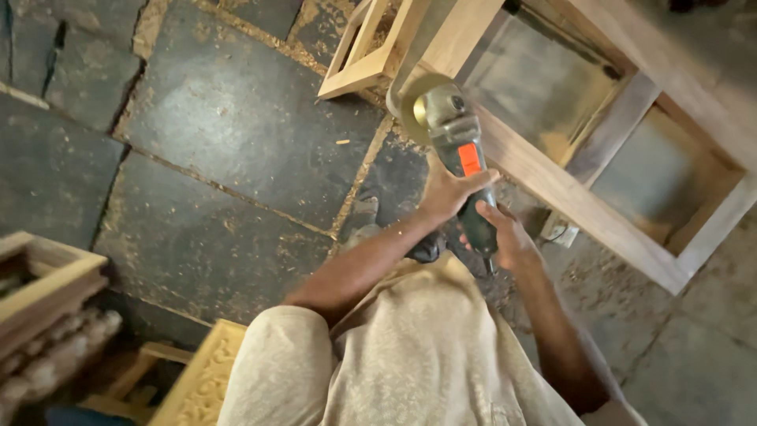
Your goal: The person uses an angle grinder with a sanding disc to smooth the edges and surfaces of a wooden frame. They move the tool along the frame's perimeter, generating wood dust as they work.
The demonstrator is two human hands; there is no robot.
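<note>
Grinding work is under way on a pale, unfinished wooden frame (583, 205) lying on the dark stone-slab floor (221, 126) at the far right of the scene. Both hands are clamped on one tool, a grey-green angle grinder with an orange switch panel and a round sanding disc (457, 138): the left hand (449, 193) is wrapped around the body just below the orange panel, and the right hand (512, 237) is closed on the rear handle, nearer the person. The disc, blurred and dull gold, sits at the far end of the tool, at or just above the long near rail of the frame; actual contact cannot be confirmed from this view. Judged from the scene, some abrasion has already been carried out: loose sawdust (236, 268) lies across the slabs and packs the joints between them. The surface condition of the rail is too blurred to grade, so how much of the frame is finished and how much is left cannot be told. A second, smaller wooden frame (359, 71) rests on the floor beyond the disc. At the near left stand a carved yellow wooden panel (197, 383) and stacked timber pieces (47, 292), well apart from the tool.
</note>
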